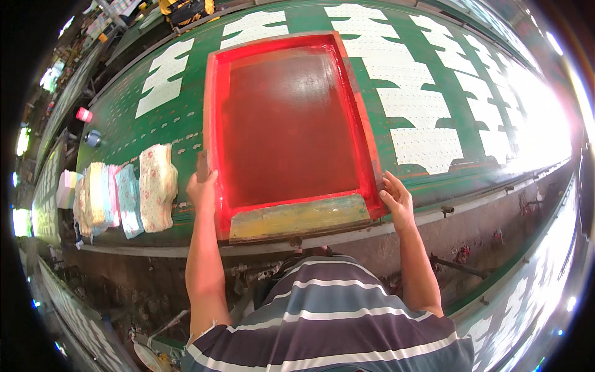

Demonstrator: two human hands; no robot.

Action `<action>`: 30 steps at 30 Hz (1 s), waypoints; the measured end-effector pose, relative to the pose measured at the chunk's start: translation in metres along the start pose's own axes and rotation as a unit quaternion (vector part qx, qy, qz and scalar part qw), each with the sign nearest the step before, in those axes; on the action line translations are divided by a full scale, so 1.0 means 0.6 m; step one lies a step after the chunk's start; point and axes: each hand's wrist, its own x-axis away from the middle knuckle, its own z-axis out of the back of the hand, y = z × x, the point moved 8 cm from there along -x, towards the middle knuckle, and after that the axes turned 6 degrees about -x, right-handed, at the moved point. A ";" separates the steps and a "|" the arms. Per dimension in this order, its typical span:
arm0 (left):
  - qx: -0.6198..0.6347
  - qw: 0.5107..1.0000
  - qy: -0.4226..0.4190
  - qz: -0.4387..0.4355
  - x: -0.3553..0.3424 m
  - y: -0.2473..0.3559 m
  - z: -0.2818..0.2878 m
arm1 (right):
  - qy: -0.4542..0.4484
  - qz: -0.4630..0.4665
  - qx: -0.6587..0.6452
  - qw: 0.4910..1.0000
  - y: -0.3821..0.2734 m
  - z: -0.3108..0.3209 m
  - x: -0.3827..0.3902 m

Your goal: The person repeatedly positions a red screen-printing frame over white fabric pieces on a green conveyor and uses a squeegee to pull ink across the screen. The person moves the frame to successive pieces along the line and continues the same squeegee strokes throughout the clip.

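A large screen-printing frame (282, 124) with red ink along its inner edges lies over the green table, tilted slightly to the left. Its mesh looks dark red, and a yellow-grey stained strip (300, 218) runs across its near end. My left hand (203, 188) is closed on the frame's left side near a small brown block (202, 164). On the opposite side, my right hand (396, 197) grips the near right edge, thumb toward me. White cut fabric pieces (427, 149) with small dots lie flat beside the frame; whatever is under it is hidden.
Stacks of folded patterned cloth (158, 186) stand at the table's left near edge. Beyond them are a blue-grey container (93, 138) and a red cup (84, 115). A metal rail (458, 204) with pegs runs along the table's near side. Strong glare covers the far right.
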 end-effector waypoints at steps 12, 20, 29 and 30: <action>0.008 0.992 -0.089 0.084 -0.052 -0.024 -0.004 | -0.246 0.361 0.299 0.848 -0.159 -0.238 0.077; -0.319 0.933 -0.031 -0.166 -0.198 0.035 -0.039 | -0.337 0.339 0.457 0.750 -0.121 -0.358 0.119; -0.217 0.968 -0.042 -0.121 -0.188 0.019 -0.057 | -0.251 0.317 0.544 0.735 -0.130 -0.479 0.108; -0.210 0.969 -0.047 -0.119 -0.186 0.021 -0.058 | -0.256 0.301 0.552 0.735 -0.133 -0.486 0.097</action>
